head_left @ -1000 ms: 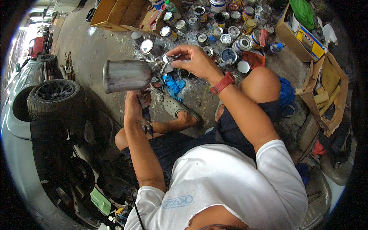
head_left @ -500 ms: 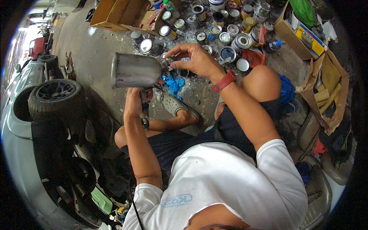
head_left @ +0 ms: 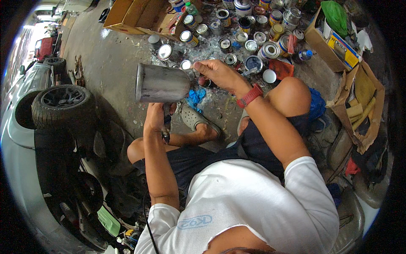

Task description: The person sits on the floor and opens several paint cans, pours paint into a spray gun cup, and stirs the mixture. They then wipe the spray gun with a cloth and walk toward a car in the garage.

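Holding dull-grey metal cup (head_left: 164, 83) sideways over stained floor (head_left: 122, 55), with left hand (head_left: 155, 116) closed around dark handle (head_left: 166, 123).
With right hand (head_left: 220, 76) bent near rounded end; cannot tell whether pinching anything.

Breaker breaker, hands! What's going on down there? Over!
Left hand gripping spray gun below its metal cup. Right hand near cup's rounded end, grip unclear. Cans crowd the floor beyond.

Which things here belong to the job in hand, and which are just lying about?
Job in hand:
- grey metal cup, held with the left grip
- right grip, near the cup's rounded end; contents unclear

Seemingly lying about:
- crumpled blue material
- cardboard boxes
- green bag
- tins, possibly related
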Motion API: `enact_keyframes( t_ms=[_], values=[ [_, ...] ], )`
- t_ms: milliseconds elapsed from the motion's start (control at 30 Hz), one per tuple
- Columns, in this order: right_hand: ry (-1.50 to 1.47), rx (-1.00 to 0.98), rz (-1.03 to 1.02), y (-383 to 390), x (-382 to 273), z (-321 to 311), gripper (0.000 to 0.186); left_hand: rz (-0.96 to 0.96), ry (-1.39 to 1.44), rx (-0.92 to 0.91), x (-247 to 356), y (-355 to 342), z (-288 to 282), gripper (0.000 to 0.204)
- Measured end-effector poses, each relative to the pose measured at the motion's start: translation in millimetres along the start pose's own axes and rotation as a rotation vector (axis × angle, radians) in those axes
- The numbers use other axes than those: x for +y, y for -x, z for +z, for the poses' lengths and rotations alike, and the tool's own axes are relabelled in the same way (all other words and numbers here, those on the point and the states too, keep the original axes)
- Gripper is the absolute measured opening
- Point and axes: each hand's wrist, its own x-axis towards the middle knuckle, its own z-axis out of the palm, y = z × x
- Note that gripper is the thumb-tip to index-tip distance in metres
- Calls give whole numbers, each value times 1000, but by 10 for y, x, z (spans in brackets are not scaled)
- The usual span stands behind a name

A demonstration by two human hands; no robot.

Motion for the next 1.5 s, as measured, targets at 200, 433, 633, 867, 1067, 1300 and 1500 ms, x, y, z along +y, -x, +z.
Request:
enact_keyframes(
  t_ms=[200,433,633,867,1067,1300,1500],
  values=[
    [-100,6,-100,85,-88,-11,73,95,-145,116,-385,-140,-184,36],
    [-146,130,-70,122,-155,-56,86,67,-7,-1,0,-68,176,45],
    [-77,131,-65,83,-113,-76,79,56,13,43,87,-50,254,41],
    [-102,-16,-56,45,34,-30,47,68,21,51,-117,-95,194,33],
    [76,95,177,-22,138,-98,53,65,-139,98,-261,-67,271,34],
    [-3,205,113,14,173,-94,50,79,-350,150,-430,29,314,35],
    [32,134,72,-11,260,-193,51,128,-583,162,-732,12,179,35]
  ],
)
